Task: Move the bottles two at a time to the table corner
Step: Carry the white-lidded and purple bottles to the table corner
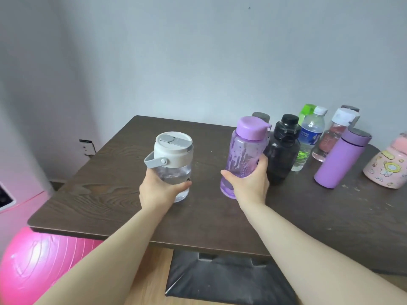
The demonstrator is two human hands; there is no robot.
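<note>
My left hand grips a clear bottle with a white lid and grey handle near the middle of the dark wooden table. A translucent purple bottle with a purple cap is held low on its body by my right hand. Both bottles are upright; I cannot tell whether they touch the tabletop. Behind the purple one stands a black bottle. Further right are a clear water bottle with a blue label, a green-capped bottle, a white-capped bottle and a purple flask.
A pink decorated container sits at the right edge. The table's left far corner lies by the wall. A pink exercise ball rests on the floor at left, and a black seat cushion lies below the table's front edge.
</note>
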